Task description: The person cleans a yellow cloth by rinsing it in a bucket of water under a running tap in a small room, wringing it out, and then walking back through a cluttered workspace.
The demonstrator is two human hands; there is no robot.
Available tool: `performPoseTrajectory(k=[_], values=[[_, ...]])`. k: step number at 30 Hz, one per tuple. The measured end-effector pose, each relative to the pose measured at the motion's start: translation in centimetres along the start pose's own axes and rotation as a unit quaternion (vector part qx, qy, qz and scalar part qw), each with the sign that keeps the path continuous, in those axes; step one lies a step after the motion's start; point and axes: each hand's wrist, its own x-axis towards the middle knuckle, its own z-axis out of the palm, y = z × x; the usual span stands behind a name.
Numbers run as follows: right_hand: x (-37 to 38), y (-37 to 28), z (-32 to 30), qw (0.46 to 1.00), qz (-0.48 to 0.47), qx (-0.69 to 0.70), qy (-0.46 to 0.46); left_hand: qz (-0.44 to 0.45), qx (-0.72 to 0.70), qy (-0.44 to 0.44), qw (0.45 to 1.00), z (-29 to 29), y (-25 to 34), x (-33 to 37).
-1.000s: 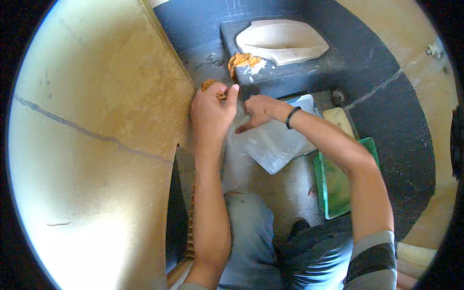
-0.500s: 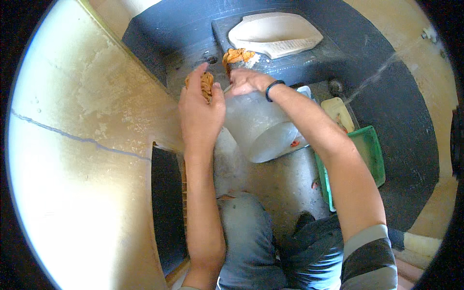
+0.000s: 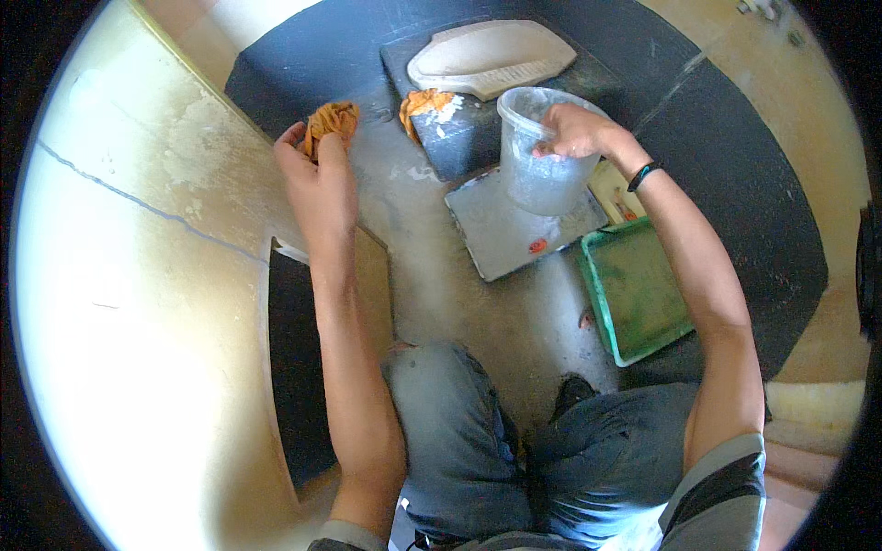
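My left hand (image 3: pixel 317 188) is closed around a crumpled orange-brown cloth (image 3: pixel 333 121), held up near the wall at the left. A translucent plastic bucket (image 3: pixel 537 170) hangs from my right hand (image 3: pixel 579 133), whose fingers grip its rim. The bucket is upright, and its bottom is over a whitish flat tray (image 3: pixel 482 234); whether it touches the tray I cannot tell. White residue coats the inside of the bucket. Another orange cloth (image 3: pixel 424 104) lies on the edge of the dark raised step, with a white smear beside it.
A pale squat toilet pan (image 3: pixel 491 57) sits on the dark step (image 3: pixel 450 156). Right of the tray are a green rectangular tray (image 3: pixel 638 303) and a small cream container (image 3: pixel 617 193). A wall with an opening (image 3: pixel 299 367) stands close on my left. A tap (image 3: pixel 763 11) is at upper right.
My right hand has lifted the bucket from lying tilted to upright, moving it right and away from me. My left hand, with its cloth, has moved left toward the wall.
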Motion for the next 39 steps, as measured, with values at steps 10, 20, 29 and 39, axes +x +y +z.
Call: performPoseTrajectory(k=[10, 20, 29, 39], values=[[-6.6, 7.3, 7.5, 0.969, 0.097, -0.166, 0.152, -0.045, -0.149, -0.164, 0.974, 3.2, 6.2, 1.1], [-7.3, 10.4, 9.5, 0.975, 0.097, -0.115, 0.163, 0.065, -0.064, -0.235, 0.968, 7.0, 14.2, 3.0], [-6.9, 12.8, 10.1, 0.976, 0.069, -0.132, 0.16, -0.037, -0.134, -0.324, 0.936, 17.1, 5.7, 5.5], [-8.3, 9.8, 9.2, 0.978, 0.16, -0.1, 0.092, -0.125, -0.174, -0.39, 0.896, 24.1, 0.4, -1.8]])
